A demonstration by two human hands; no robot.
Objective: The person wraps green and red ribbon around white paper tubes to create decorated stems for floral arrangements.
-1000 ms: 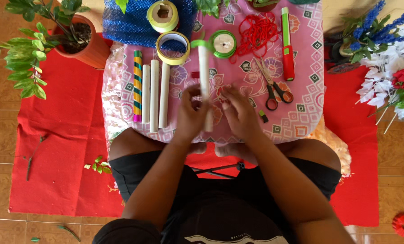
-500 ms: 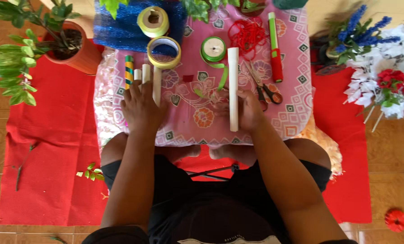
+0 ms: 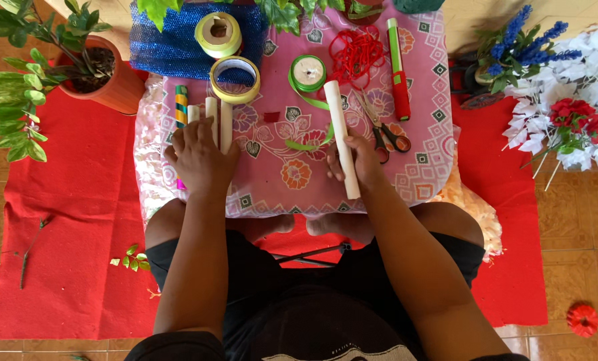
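Head view: the right hand (image 3: 360, 158) grips a white tube (image 3: 341, 137), now lifted off to the right of the cloth (image 3: 419, 180). The left hand (image 3: 200, 159) has moved left and rests open on the white sticks (image 3: 218, 120) beside the striped stick (image 3: 181, 105), with the scissors (image 3: 382, 130) untouched.

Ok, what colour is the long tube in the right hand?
Plain white or cream, no pattern: the long tube in the right hand, head view.

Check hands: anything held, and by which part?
Right hand holds a white tube by its lower half. Left hand lies flat on the white sticks; no clear hold.
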